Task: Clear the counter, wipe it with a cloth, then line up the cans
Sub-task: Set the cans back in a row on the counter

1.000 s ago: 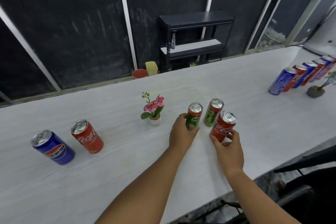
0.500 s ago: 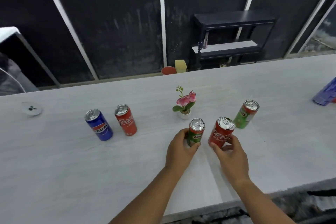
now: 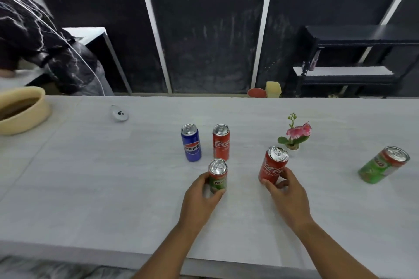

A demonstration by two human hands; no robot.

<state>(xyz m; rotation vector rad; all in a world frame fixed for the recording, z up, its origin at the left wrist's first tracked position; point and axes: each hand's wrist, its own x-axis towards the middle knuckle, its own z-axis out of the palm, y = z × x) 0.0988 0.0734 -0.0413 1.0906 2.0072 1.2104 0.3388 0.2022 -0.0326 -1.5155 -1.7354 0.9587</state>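
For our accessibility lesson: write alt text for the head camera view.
Two bare hands grip cans on a pale counter: left hand a green Milo can, right hand a Coca-Cola can. Beyond stand a Pepsi can, a second Coca-Cola can and a potted pink orchid.

Small pink artificial orchid in a white pot point(image 3: 294, 137) sitting mid-scene. Way off left of it, tan oval basket point(image 3: 21, 113); between those two, little round white gadget with dark dots point(image 3: 119, 113). Behind the orchid, black metal shelf rack point(image 3: 353, 61), plus an orange pot point(image 3: 257, 92) touching a yellow block point(image 3: 273, 89).
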